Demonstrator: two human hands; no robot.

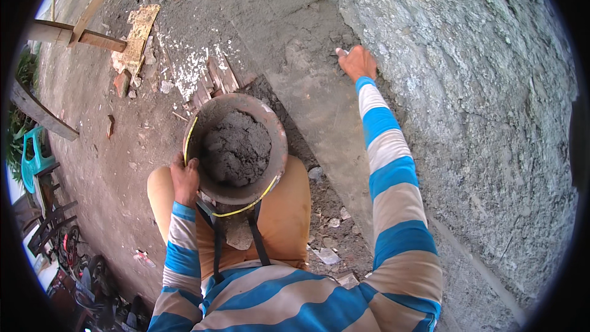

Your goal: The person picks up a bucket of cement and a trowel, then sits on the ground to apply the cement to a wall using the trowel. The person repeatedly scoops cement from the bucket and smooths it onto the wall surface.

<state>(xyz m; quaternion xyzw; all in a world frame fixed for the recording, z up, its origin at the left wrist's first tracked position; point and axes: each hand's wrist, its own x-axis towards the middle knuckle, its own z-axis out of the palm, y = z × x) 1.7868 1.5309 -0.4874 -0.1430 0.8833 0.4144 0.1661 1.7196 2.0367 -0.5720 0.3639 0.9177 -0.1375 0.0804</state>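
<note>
A round, dirt-coated bucket (279,138) of wet grey mortar (236,147) rests tilted on my lap, between my knees. My left hand (185,181) is closed on its left rim, beside the yellow wire handle (233,213). My right hand (358,63), arm stretched far forward, is closed low over the grey cement ledge (316,107), where it meets the rough wall. A small pale bit shows at its fingers; what it grips is hidden. Darker, rougher mortar (316,31) lies on the ledge next to that hand.
A rough cement-coated wall (467,86) rises along the right. Broken wood strips (222,77), a worn board (140,31) and rubble lie on the dirt ground ahead. Wooden beams (92,38) jut in at upper left. A teal plastic chair (35,160) and a bicycle (92,276) stand left.
</note>
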